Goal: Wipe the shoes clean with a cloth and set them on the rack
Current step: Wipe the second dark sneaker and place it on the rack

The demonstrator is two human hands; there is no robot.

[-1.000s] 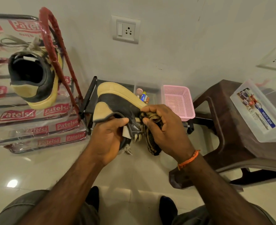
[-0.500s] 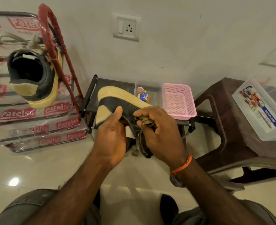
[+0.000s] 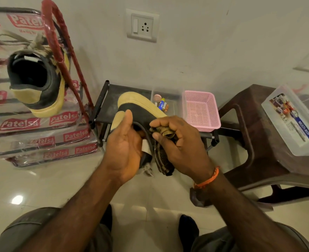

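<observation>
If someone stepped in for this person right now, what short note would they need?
Left hand: grips the black and tan shoe at the heel, sole turned up.
Right hand: holds the bunched cloth against the shoe's collar.
Done: the matching shoe on the rack sits on the red rack, heel toward the camera.
Left: finish wiping the held shoe, then set it on the rack beside its mate.

— What is carried by the red rack (image 3: 59,40)?
— A black-and-tan shoe (image 3: 35,82) is held on it.
— And by the low black stand (image 3: 112,99)?
— A pink basket (image 3: 201,110) and a clear tray of batteries (image 3: 163,106).
</observation>
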